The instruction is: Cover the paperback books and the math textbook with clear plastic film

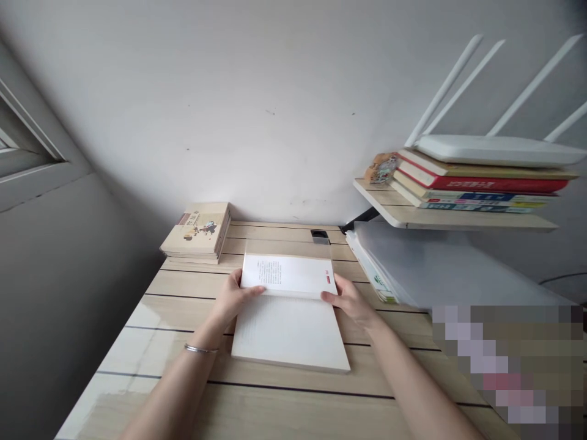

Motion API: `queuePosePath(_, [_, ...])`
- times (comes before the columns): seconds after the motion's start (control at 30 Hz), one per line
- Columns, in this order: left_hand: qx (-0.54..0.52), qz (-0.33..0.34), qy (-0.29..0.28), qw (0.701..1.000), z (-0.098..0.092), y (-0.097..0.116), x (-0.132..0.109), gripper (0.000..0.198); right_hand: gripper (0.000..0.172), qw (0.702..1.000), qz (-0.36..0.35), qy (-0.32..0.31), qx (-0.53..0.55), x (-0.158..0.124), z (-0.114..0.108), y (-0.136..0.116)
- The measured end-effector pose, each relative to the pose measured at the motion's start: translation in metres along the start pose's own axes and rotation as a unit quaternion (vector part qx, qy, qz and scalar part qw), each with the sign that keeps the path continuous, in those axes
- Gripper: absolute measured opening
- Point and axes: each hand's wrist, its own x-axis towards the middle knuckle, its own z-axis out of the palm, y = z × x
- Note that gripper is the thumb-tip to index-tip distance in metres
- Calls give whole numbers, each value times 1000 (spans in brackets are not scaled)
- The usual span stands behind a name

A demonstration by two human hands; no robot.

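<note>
Open book (293,333) near the middle of the worktop (298,409), white lower page toward the person. Upper panel (293,274) bears small dark print left of centre and a red mark near its right edge. A clear sheet (287,247) shows beyond the panel's far edge; cannot tell how it is attached.

Left hand (233,298) at the panel's left edge, right hand (352,299) at its right. Fingers of both closed on the panel's sides, thumbs on top along the near edge, the other fingers mostly hidden at the sides. Silvery bracelet (200,349) on the left wrist.

Farther out: a stack of books (202,232) at the worktop's far left, top cover pale with a small drawing. Dark square fitting (320,234) near the far edge, just beyond the clear sheet. To the right, translucent plastic (440,256) over papers, under a shelf (413,215). Shelf carries piled books (486,186), a white router (499,150) on them, and a small brown ornament (380,168) beside.
</note>
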Motion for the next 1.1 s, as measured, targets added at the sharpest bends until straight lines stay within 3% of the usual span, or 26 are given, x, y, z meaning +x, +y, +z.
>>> queuePosePath(0.07, [-4,3,1,1000,0,-2,2,49,53,1000,9,-10,-1,-1,-1,-3])
queuePosePath(0.23, [-17,-9,-4,1000,0,0,1,47,45,998,44,42,17,0,5,1])
queuePosePath(0.4, [-44,-14,-23,999,0,2,-2,42,41,996,31,79,8,2,8,6])
queuePosePath(0.73, [87,50,112,989,4,-18,12,38,48,989,0,145,-40,6,17,12])
queuePosePath(0.87, [94,49,128,986,8,-16,15,41,52,980,-14,187,-66,8,19,16])
queuePosePath(0.97, [87,39,99,990,6,-6,11,40,50,980,-16,189,-64,7,18,20])
queuePosePath(1.1, [29,13,-10,999,-3,6,2,35,48,981,-11,188,-42,6,16,19])
